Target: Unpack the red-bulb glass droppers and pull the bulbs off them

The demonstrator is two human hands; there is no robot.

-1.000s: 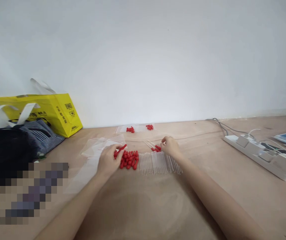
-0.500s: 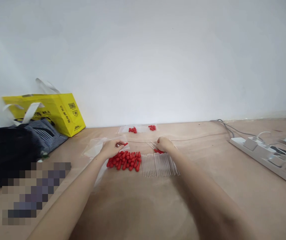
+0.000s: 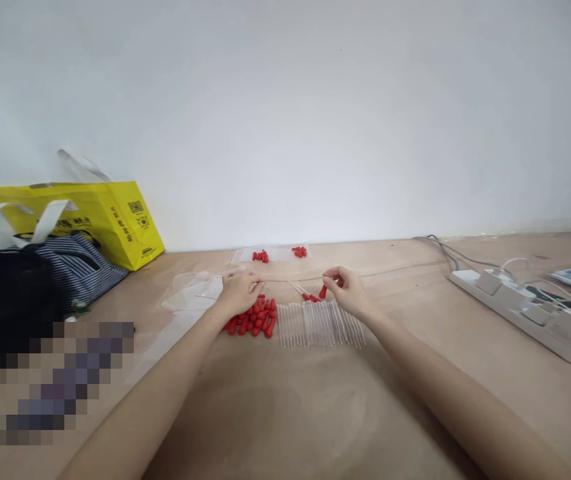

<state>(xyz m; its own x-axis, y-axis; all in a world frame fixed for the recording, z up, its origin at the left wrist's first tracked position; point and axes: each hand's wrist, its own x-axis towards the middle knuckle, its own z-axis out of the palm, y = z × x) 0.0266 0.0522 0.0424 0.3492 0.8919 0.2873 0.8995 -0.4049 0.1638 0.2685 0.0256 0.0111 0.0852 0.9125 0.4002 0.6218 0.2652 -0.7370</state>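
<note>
My left hand (image 3: 240,292) is over the back left of a heap of red rubber dropper bulbs (image 3: 256,319), its fingers curled downward. Its fingertips are partly hidden, and a small red end shows beside them; I cannot tell whether it is held. My right hand (image 3: 345,292) pinches a red rubber bulb (image 3: 323,292), which hangs below the fingertips. Whether a tube is fitted to it is hidden. Just left of that hand lie a few droppers with red bulbs (image 3: 309,297) and clear tubes. A row of clear thin tubes (image 3: 318,325) lies side by side in front.
Clear plastic bags (image 3: 190,291) lie left of the heap. Against the wall rests a bag with small red bulbs (image 3: 261,256). A yellow bag (image 3: 138,230), a striped bag (image 3: 92,267) and a black bag (image 3: 10,307) stand left. A white power strip (image 3: 520,320) with plugs lies right.
My left hand has turned over and shifted right onto the heap; the red bulb earlier at its fingertips no longer shows clearly. My right hand has moved slightly right and now shows a red bulb.
</note>
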